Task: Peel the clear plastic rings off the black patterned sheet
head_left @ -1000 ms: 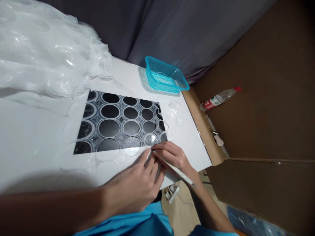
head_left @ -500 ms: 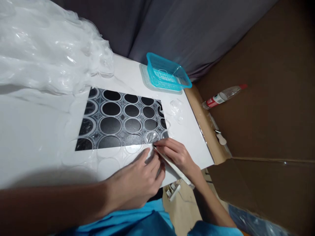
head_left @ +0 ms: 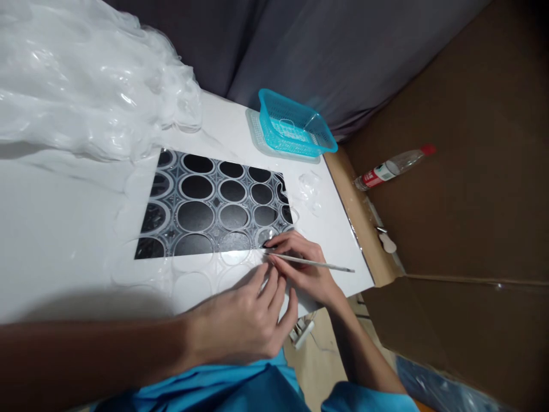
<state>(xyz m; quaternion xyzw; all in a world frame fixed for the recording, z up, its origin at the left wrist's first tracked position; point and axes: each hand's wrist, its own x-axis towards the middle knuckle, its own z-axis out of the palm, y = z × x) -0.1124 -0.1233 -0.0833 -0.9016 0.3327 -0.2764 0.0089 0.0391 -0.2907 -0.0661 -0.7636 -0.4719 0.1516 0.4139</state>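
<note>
A clear plastic sheet of round moulded cells lies over a black mat on the white table. My right hand pinches a thin silver tool, its tip at the sheet's near right corner and its handle pointing right. My left hand rests beside it, fingers bent and pressing the sheet's near edge.
A turquoise basket sits on a white tray at the table's far right corner. Several loose clear discs lie near it. Crumpled clear plastic piles up at far left. A bottle lies on brown cardboard to the right.
The thin tool has swung from pointing down toward me to lying level, handle out to the right. My left hand's fingers have spread slightly near the tool's tip.
</note>
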